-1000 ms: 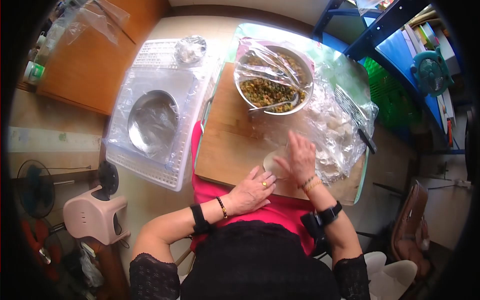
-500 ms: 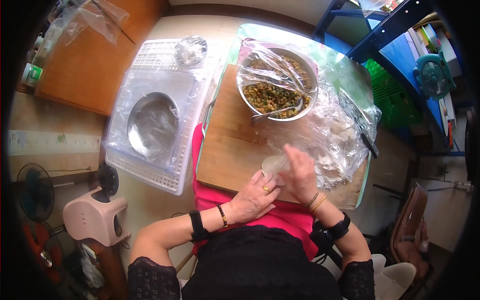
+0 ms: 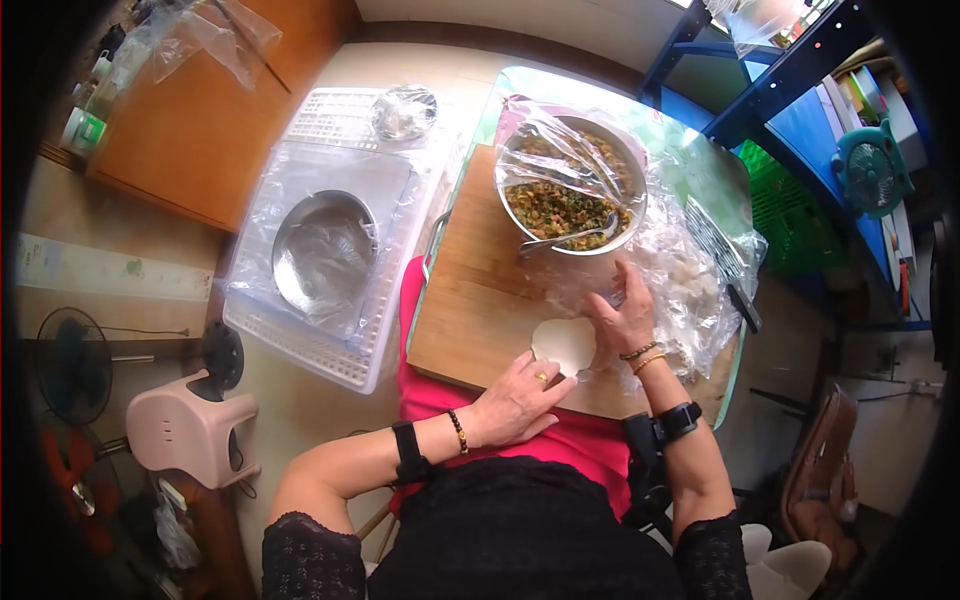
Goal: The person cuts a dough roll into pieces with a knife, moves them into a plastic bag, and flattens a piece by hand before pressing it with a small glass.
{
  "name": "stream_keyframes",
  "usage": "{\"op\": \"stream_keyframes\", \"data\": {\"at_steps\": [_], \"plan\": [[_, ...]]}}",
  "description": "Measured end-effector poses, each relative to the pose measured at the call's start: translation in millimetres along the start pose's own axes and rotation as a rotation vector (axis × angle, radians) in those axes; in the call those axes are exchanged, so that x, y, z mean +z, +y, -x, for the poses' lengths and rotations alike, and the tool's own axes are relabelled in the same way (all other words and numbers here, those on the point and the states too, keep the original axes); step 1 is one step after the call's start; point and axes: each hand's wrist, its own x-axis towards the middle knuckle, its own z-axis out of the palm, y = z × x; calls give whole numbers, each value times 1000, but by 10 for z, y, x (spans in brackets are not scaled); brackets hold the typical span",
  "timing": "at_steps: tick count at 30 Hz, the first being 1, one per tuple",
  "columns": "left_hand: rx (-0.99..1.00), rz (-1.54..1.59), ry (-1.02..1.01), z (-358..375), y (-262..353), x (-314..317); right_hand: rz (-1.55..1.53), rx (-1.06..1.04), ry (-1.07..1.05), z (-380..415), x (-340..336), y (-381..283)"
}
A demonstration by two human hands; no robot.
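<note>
A round, pale dough wrapper [image 3: 563, 343] is at the near part of the wooden board [image 3: 465, 310]. My left hand [image 3: 515, 400] has its fingers and thumb on the wrapper's lower edge, holding it. Just right of the wrapper, my right hand [image 3: 627, 315] is raised with thumb and fingers apart and nothing between them. Beyond my hands stands a metal bowl of chopped filling [image 3: 565, 210], partly covered by clear plastic, with a spoon [image 3: 570, 240] in it. Floury plastic [image 3: 690, 285] covers pale dough pieces on the right.
To the left, a white perforated tray [image 3: 300, 345] bears plastic sheeting and an empty metal bowl [image 3: 325, 250]. A black-handled utensil [image 3: 742, 305] lies at the board's right. A pink stool [image 3: 185, 430], green crate [image 3: 785, 210] and blue shelf frame [image 3: 740, 115] stand around.
My right hand has moved away from the wrapper, up and to the right, its fingers spreading. The wrapper now shows its full face. The view has shifted slightly.
</note>
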Motion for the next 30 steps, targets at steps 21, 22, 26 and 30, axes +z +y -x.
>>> {"op": "stream_keyframes", "data": {"at_steps": [21,22,26,30], "plan": [[-63,-159,-43,91,-11,7,-154,64,-65,-98,57,-190],[-65,-120,-24,83,-11,1,-130,38,-92,-134,32,-107],[-54,-151,3,74,38,-88,-125,32,-75,-124,-65,-86],[-73,-195,3,93,86,-102,25,-202,-58,186,-35,-387]]}}
